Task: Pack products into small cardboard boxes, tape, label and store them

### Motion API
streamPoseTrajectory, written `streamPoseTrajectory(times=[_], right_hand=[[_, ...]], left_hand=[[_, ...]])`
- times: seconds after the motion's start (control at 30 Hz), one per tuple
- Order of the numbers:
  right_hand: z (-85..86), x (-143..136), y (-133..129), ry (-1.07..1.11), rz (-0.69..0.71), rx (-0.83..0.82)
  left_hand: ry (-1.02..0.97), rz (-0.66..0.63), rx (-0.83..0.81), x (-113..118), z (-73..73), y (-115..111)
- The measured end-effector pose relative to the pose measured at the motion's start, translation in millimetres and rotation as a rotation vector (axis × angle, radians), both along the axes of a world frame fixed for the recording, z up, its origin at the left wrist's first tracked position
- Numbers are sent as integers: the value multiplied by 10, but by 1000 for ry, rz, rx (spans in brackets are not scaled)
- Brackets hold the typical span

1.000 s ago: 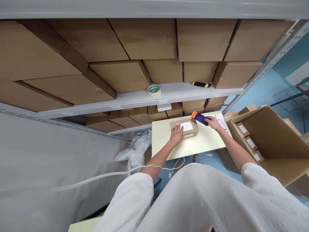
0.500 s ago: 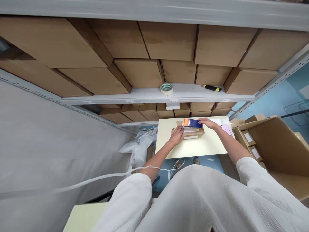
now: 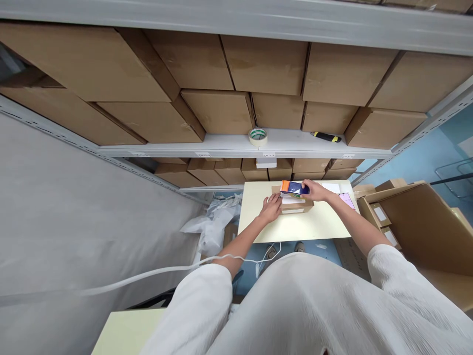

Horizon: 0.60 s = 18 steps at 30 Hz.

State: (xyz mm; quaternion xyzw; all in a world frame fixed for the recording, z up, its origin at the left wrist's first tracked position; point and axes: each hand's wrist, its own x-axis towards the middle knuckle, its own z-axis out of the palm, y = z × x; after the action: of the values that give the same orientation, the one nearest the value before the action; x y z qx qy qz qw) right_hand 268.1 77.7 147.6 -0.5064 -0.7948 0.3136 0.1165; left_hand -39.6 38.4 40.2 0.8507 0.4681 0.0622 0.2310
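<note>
On the table, a small open cardboard box (image 3: 308, 207) has a white label on its near side and something white in its opening. Above that opening is a slim blue-and-orange carton (image 3: 295, 188), held at its right end by my right hand (image 3: 314, 190), whose fingers close round it. My left hand (image 3: 271, 207) lies against the left side of the cardboard box, fingers stretched out and a little apart. The fingertips of that hand partly hide the box's left edge.
The pale yellow table (image 3: 258, 230) stands below shelving stacked with brown cartons (image 3: 273, 64). A tape roll (image 3: 257, 137) and a utility knife (image 3: 325, 137) lie on the shelf edge. A phone (image 3: 346, 200) is at the table's right, beside a large open carton (image 3: 424, 222). A white cable (image 3: 148, 272) crosses left.
My right hand has shifted slightly left along the carton and covers more of its right end. The carton is tilted a little differently. My left hand stays against the box.
</note>
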Motion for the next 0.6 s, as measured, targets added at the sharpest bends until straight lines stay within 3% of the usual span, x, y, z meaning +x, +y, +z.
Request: streamPoseTrajectory(times=[0.13, 0.4, 0.5, 0.6], right_hand=[[6, 1, -20, -169, 37, 104], [-100, 213, -62, -191, -63, 19], [-115, 232, -68, -160, -84, 8], [-125, 222, -63, -151, -94, -5]], left_hand=[[-13, 1, -11, -6, 3, 8], [-43, 20, -47, -16, 51, 15], [-147, 113, -100, 19, 151, 83], [-380, 321, -208, 113, 272, 200]])
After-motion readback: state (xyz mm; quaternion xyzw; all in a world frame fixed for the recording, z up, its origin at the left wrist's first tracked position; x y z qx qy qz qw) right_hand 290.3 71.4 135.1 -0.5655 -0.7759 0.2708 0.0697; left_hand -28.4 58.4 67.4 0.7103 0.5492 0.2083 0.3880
